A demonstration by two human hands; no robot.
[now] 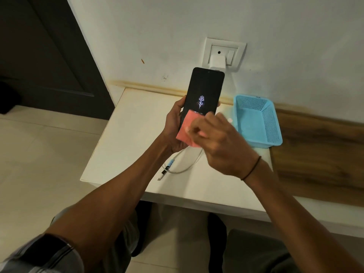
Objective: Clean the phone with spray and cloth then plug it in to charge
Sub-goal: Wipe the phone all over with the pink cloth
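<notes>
My left hand grips a black phone by its lower half, upright above the white table, its screen lit with a small emblem. My right hand, blurred, presses a pink cloth against the lower part of the screen. A white charging cable lies coiled on the table under my hands, its free plug end towards the front edge. A white charger adapter sits in the wall socket behind the phone. No spray bottle is in view.
A light blue perforated plastic basket stands on the white table to the right of my hands. A wooden panel runs along the right. A dark door is at the left, pale floor tiles below.
</notes>
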